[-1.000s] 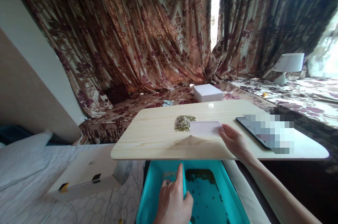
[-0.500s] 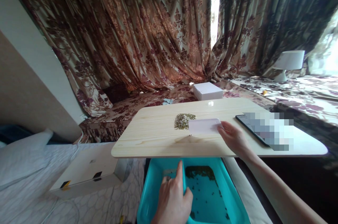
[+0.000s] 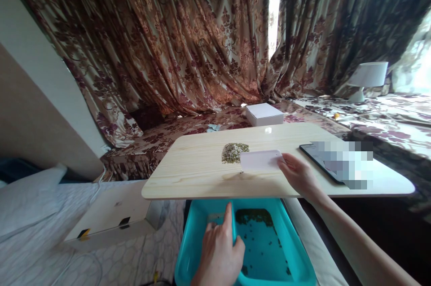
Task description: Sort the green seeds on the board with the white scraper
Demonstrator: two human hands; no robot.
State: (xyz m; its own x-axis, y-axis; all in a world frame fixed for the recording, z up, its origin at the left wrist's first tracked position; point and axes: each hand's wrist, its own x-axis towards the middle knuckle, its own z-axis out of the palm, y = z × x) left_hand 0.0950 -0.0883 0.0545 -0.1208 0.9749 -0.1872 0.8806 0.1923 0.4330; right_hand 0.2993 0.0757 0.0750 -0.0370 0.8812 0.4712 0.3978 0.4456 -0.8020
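My right hand (image 3: 298, 171) pinches a thin white rectangular scraper (image 3: 259, 160) by its right end, thumb on top. The scraper's left edge overlaps the right side of a pile of small green and white grains (image 3: 232, 152) on the wooden tabletop (image 3: 188, 165). A few dark grains lie apart just below the scraper. My left hand (image 3: 220, 250) is over the divider of a teal two-part tub (image 3: 292, 241) below the table's near edge. Its index finger stretches along the divider, thumb on the right, other fingers curled on the left. Green grains (image 3: 257, 217) lie in the right compartment.
A dark-edged tablet (image 3: 319, 162), partly blurred out, lies on the table's right side. A white box (image 3: 264, 114) stands beyond the far edge. To the left, a larger white box (image 3: 111, 214) rests on the bed. A lamp (image 3: 368, 75) stands at the far right.
The whole view shifts up very slightly. Both hands and the scraper keep about the same places relative to the table and tub.
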